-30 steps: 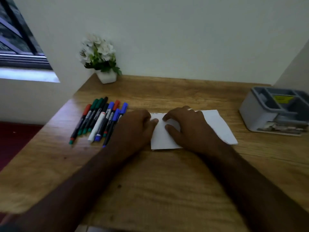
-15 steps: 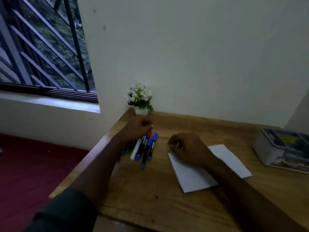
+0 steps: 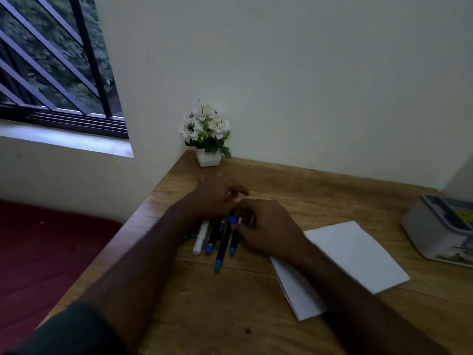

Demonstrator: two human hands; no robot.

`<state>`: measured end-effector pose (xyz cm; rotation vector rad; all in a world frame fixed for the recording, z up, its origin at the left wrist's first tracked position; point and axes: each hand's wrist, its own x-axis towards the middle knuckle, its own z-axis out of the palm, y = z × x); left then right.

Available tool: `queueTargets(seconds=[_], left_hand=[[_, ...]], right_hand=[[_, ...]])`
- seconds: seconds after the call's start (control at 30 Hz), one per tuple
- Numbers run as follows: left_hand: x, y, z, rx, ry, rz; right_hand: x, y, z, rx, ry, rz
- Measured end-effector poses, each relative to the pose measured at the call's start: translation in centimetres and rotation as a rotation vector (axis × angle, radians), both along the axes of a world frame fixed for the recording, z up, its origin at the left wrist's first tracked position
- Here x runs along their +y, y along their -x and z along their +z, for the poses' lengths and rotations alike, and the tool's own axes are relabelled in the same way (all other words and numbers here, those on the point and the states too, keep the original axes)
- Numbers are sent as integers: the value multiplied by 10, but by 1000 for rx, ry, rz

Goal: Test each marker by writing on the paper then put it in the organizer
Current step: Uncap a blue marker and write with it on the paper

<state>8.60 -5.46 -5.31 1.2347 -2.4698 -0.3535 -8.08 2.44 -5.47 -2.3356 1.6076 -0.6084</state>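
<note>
Several markers (image 3: pixel 217 239) with blue, green, red and white bodies or caps lie side by side on the wooden table (image 3: pixel 230 303). My left hand (image 3: pixel 215 198) lies over their far ends with fingers spread, and a red cap shows under the thumb. My right hand (image 3: pixel 266 231) has come in from the right, its fingertips curled onto a blue-capped marker (image 3: pixel 232 219) in the row. The folded white paper (image 3: pixel 353 257) lies to the right, partly under my right forearm. The grey organizer (image 3: pixel 435 226) stands at the right edge.
A small white pot of white flowers (image 3: pixel 207 139) stands in the table's back left corner against the wall. The table's left edge drops to a red floor (image 3: pixel 38 252). A barred window (image 3: pixel 51 73) is at upper left.
My right hand left the paper and moved left onto the markers. My left hand stayed over the row's far ends. The camera view came closer.
</note>
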Motion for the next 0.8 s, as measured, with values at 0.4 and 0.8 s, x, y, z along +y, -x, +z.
queueTargets(seconds=[0.4, 0.8], left_hand=[[6, 7, 0, -182, -31, 72], [11, 10, 6, 399, 141, -48]], right_hand=[[-6, 12, -3, -239, 7, -235], [-11, 58, 32, -1039, -68, -90]])
